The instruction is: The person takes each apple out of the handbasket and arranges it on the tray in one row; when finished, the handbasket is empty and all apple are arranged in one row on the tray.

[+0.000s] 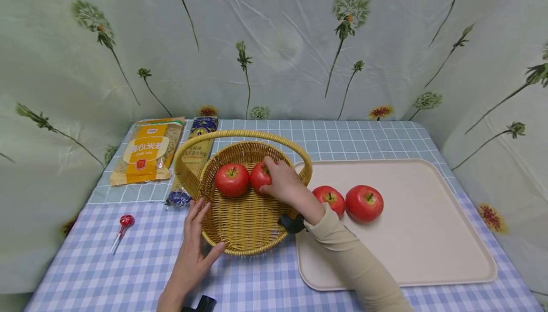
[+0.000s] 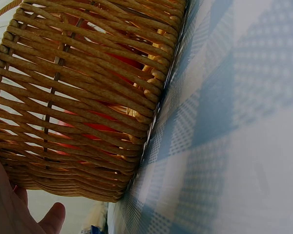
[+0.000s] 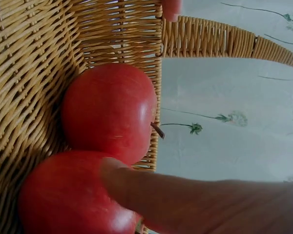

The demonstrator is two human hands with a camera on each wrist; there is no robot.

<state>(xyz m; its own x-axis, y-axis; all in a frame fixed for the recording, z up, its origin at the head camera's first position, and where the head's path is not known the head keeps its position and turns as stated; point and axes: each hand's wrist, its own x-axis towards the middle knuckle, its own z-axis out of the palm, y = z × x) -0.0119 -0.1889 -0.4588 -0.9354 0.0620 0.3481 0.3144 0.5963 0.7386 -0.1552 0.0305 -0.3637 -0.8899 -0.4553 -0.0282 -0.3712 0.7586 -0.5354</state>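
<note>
A yellow-brown wicker basket (image 1: 246,221) with a tall arched handle stands in the middle of the table. Inside it, toward the back, one red apple (image 1: 231,180) sits left of another apple (image 1: 259,177). My right hand (image 1: 286,184) reaches over the basket's right side and grips that second apple, thumb (image 3: 132,187) pressed on its skin. In the right wrist view the held apple (image 3: 73,195) is close against its neighbour (image 3: 110,112). My left hand (image 1: 194,250) rests at the basket's left front rim, fingers fairly straight and thumb spread apart.
A beige tray (image 1: 428,236) lies on the right, bearing two more apples (image 1: 364,203) near its left side. At the back left are a yellow food packet (image 1: 147,152) and a long gold-and-blue packet (image 1: 194,157). A red lollipop (image 1: 126,221) lies on the checked cloth.
</note>
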